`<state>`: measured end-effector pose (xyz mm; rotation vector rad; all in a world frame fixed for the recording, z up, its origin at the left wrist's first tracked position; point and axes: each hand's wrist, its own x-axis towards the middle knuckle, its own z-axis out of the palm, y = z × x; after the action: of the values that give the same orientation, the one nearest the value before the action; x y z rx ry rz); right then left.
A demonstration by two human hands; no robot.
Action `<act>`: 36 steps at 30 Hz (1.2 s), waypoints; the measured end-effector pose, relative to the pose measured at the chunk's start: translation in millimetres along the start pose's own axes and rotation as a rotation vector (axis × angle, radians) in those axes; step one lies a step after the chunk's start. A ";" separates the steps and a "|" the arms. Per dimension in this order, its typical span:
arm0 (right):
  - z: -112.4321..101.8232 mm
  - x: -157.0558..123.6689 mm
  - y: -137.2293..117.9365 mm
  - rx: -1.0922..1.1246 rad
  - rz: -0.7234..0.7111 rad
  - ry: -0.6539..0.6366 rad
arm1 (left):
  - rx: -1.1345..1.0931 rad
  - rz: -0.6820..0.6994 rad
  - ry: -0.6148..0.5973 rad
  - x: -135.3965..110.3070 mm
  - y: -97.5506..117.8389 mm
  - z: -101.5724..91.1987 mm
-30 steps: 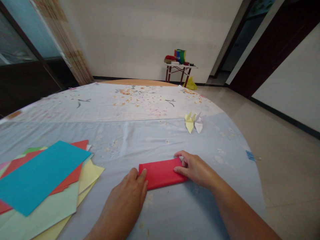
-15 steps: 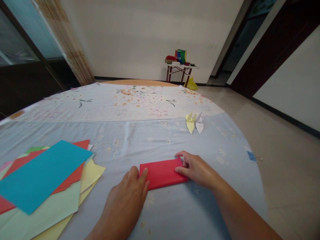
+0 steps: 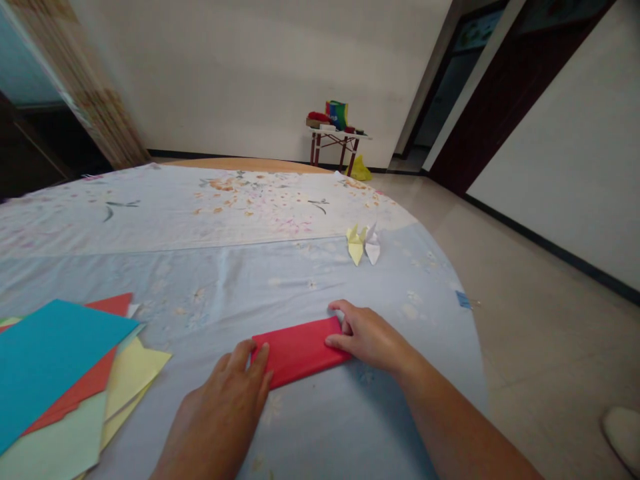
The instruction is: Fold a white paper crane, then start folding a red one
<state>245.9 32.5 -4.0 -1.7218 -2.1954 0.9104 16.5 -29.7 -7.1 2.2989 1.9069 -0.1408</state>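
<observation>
A folded sheet of red paper (image 3: 300, 350), a flat oblong, lies on the blue floral tablecloth (image 3: 320, 433) in front of me. My left hand (image 3: 225, 393) grips its left end, thumb on top and the other fingers curled at the edge. At the right end, my right hand (image 3: 367, 337) pinches the paper between thumb and bent fingers. The undersides of both grips are hidden. Beyond the red paper stand two small folded paper figures side by side, a yellow one (image 3: 356, 245) and a white one (image 3: 373, 245).
Loose coloured sheets are piled at the left, with a blue sheet (image 3: 65, 353) on top and yellow paper (image 3: 133, 373) sticking out. A blue clip-like item (image 3: 463, 299) sits at the table's right edge. A small side table (image 3: 340, 135) stands against the far wall.
The view has turned slightly to the right, so everything sits further left in the picture. Both hands keep their hold on the red paper, which looks slightly more tilted.
</observation>
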 end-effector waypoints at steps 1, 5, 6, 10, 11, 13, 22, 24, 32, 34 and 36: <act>-0.3 -0.2 -0.1 -0.009 0.007 0.001 | 0.009 0.006 -0.003 0.5 0.1 -0.1; -1.0 -0.1 0.5 -0.025 0.011 0.000 | 0.020 0.007 -0.007 1.4 0.2 -0.7; -1.1 0.1 0.6 -0.026 0.009 0.001 | 0.022 0.006 -0.003 1.4 0.0 -0.4; -1.5 0.2 0.2 -0.027 0.008 -0.002 | 0.030 0.016 0.000 1.6 -0.9 0.8; -1.6 0.2 0.0 -0.025 0.008 -0.001 | 0.028 0.016 -0.001 1.9 -0.8 0.5; -1.8 0.1 -0.3 -0.020 0.009 0.000 | 0.024 0.007 -0.010 2.7 0.0 -0.9; -2.4 0.6 0.0 -0.060 0.007 -0.011 | 0.052 0.000 0.023 1.9 2.9 -2.1; -4.8 -0.2 0.4 -0.095 0.023 -0.012 | 0.055 0.006 0.026 1.9 3.4 -2.1; 6.8 -14.6 -34.5 -0.341 -0.239 0.549 | 0.087 0.029 0.071 1.0 12.7 -3.1; 23.4 -18.2 -50.9 -0.378 -0.352 0.540 | 0.095 0.043 0.086 -0.1 13.8 -2.9; 42.0 -19.1 -62.6 -0.403 -0.424 0.476 | 0.098 0.059 0.095 -0.8 13.4 -2.3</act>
<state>179.6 -7.6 3.2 -1.3304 -2.3523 -0.0458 29.5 -32.5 -4.0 2.4651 1.9135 -0.1225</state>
